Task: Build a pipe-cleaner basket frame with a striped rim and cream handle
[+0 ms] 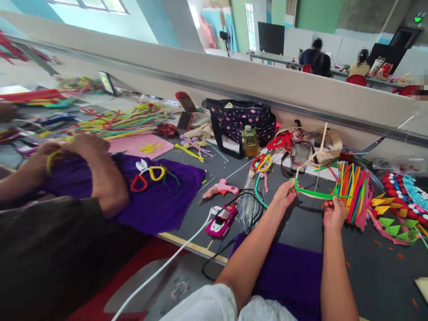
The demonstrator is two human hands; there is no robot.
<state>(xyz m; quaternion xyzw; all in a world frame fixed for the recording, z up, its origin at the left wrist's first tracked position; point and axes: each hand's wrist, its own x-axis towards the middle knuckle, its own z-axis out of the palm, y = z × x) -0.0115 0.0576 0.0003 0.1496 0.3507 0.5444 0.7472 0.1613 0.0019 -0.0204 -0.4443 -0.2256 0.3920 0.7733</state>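
Note:
Held up over the grey table is a pipe-cleaner frame point(314, 193), with a green strip along its near side and a cream stem rising in a peak behind. My left hand point(288, 192) pinches its left corner. At the right corner, the fingers of my right hand point(335, 213) are closed on the green strip, whose loose end sticks out to the right. Just beyond my right hand lies a bundle of bright coloured pipe cleaners point(355, 191). Left of my left forearm are clear thin sticks point(249, 200) and red-and-yellow-handled scissors point(261, 163).
A pink glue gun point(220, 189) and a magenta toy-car-shaped power strip point(221, 220) with cables lie left. Behind stand a bottle point(250, 141) and a dotted bag point(240, 119). A co-worker's hands point(85, 147) work over purple cloth point(187, 191). A low partition runs behind.

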